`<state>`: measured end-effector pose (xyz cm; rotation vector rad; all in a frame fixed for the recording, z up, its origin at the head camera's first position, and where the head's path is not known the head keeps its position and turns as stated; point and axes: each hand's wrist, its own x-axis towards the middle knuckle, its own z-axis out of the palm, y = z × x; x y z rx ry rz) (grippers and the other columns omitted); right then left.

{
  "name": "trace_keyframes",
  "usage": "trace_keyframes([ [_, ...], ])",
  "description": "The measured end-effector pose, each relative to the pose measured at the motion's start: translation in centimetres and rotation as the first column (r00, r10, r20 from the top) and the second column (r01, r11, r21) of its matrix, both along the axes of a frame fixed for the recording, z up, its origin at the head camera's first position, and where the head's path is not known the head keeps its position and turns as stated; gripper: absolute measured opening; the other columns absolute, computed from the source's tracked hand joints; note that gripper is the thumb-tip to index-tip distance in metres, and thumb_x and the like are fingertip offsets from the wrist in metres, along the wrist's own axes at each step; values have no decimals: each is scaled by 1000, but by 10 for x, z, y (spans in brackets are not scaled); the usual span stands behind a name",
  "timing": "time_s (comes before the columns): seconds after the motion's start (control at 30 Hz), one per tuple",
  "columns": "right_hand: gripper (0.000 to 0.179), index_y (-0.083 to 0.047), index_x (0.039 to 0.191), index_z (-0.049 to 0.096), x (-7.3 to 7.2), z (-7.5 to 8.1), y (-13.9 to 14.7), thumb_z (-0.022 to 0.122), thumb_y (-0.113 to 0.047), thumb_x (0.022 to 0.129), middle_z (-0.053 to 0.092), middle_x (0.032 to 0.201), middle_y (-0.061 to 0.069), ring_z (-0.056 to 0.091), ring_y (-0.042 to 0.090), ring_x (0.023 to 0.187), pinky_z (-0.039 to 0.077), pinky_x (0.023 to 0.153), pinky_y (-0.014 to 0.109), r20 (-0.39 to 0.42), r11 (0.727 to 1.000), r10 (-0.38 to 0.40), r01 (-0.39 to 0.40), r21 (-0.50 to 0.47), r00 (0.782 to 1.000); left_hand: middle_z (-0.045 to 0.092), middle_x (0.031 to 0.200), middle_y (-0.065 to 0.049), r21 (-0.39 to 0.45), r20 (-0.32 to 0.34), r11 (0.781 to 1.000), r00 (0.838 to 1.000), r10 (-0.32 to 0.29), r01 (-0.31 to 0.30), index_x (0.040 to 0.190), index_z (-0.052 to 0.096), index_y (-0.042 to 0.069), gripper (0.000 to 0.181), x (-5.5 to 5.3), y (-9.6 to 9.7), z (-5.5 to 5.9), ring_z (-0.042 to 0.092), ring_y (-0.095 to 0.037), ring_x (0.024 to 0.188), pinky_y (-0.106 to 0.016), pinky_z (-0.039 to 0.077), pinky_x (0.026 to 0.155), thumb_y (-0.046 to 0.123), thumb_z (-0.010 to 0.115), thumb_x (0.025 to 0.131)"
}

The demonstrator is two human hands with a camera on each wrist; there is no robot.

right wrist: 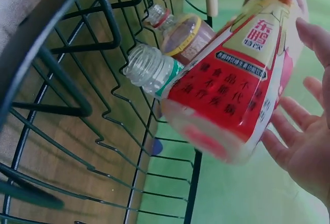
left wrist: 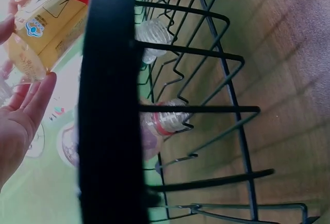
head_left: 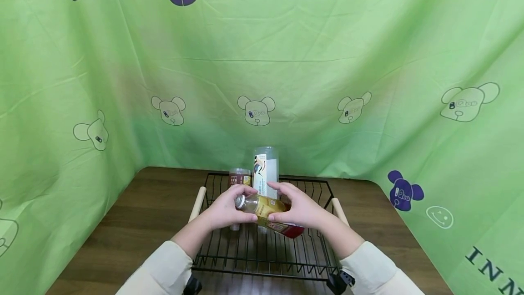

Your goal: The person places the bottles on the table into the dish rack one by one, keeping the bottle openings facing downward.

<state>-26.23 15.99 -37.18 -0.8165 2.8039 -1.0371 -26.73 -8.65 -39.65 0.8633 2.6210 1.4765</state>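
Observation:
A plastic drink bottle (head_left: 266,208) with a gold and red label is held tilted between my hands, its neck to the left and its base down to the right. My left hand (head_left: 227,208) holds it near the shoulder, thumb in front. My right hand (head_left: 303,206) is around the lower part; its thumb lies over the label and its fingers are spread (right wrist: 301,141). Below is a black wire rack (head_left: 266,258). Two bottles stand neck-down in it: a tall clear bottle (head_left: 260,167) with a white label and a shorter bottle (head_left: 239,179) with a dark red label.
The rack has pale wooden handles (head_left: 198,204) at its left and right sides and stands on a brown wooden table (head_left: 135,222). A green printed cloth (head_left: 311,81) hangs behind and around the table.

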Motion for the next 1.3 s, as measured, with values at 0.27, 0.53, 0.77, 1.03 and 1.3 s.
trace_keyframes([
  [0.27, 72, -15, 146, 45, -3, -5, 10, 77, -33, 83, 42, 149, 16, 44, 41, 134, 40, 105, 60, -12, 978, -153, 150, -147, 988, 59, 128, -15, 196, 98, 970, 987, 125, -142, 127, 59, 7, 55, -4, -9, -7, 57, -27, 112, -34, 50, 90, 13, 82, 77],
  [0.53, 72, -15, 149, 39, -3, -8, 11, 73, -29, 87, 38, 149, 18, 40, 36, 134, 35, 109, 59, 72, 913, -318, 326, -246, 945, 56, 129, -20, 361, 194, 892, 957, 215, -273, 128, 57, 3, 53, -4, -7, -9, 59, -31, 109, -27, 53, 81, 5, 78, 79],
  [0.77, 79, -11, 151, 33, -1, -13, 7, 74, -29, 87, 38, 149, 20, 39, 36, 136, 35, 111, 58, 94, 891, -342, 355, -283, 935, 51, 124, -20, 459, 247, 828, 942, 229, -321, 130, 53, 1, 53, -5, -6, -10, 60, -24, 101, -23, 56, 74, 2, 74, 81],
  [1.03, 72, -7, 149, 34, 0, -16, 0, 72, -18, 88, 41, 148, 19, 43, 35, 134, 38, 108, 54, 98, 858, -335, 346, -380, 937, 47, 125, -21, 516, 277, 781, 931, 235, -351, 133, 49, -1, 54, -4, -2, -9, 58, -21, 102, -23, 55, 78, 2, 71, 84],
  [1.3, 72, -10, 150, 31, 3, -14, -10, 69, -11, 90, 44, 145, 20, 48, 40, 130, 41, 105, 56, 134, 804, -324, 347, -483, 937, 45, 129, -21, 514, 280, 776, 927, 250, -364, 132, 48, 0, 53, -4, 2, -9, 52, -28, 111, -26, 53, 81, 5, 71, 84],
])
